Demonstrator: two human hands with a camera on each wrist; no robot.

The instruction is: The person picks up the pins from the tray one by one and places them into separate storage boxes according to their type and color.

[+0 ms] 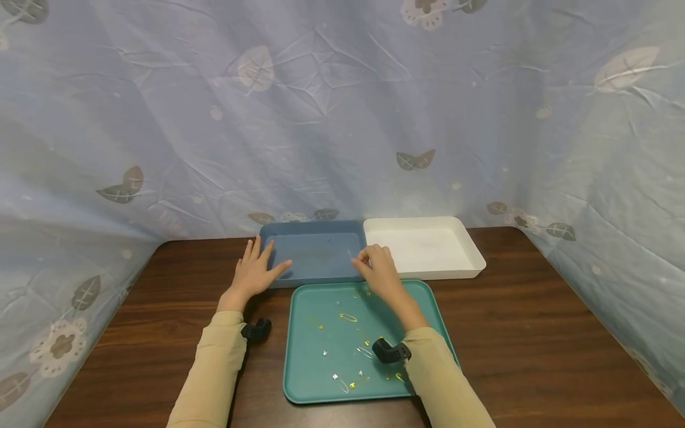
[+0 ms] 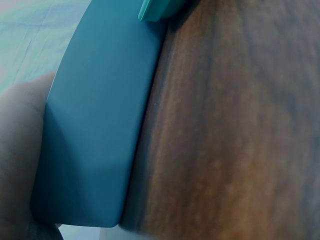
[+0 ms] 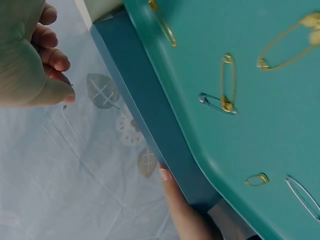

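Over the right side of a blue tray (image 1: 316, 255), my right hand (image 1: 381, 272) pinches a small silver safety pin (image 3: 65, 106) between thumb and fingertips. Most of that pin is hidden by the fingers. My left hand (image 1: 251, 277) rests at the blue tray's left front corner, fingers spread and thumb along the front wall. A green tray (image 1: 304, 362) lies nearer to me, holding several scattered safety pins, among them a large gold safety pin (image 1: 348, 317) and a silver safety pin (image 1: 340, 383). One gold safety pin (image 3: 228, 80) overlaps a silver one.
To the right of the blue tray stands a white tray (image 1: 428, 246), side against side with it. All the trays are on a dark wooden table (image 1: 535, 321). A patterned cloth (image 1: 321, 119) hangs behind the table and along both sides.
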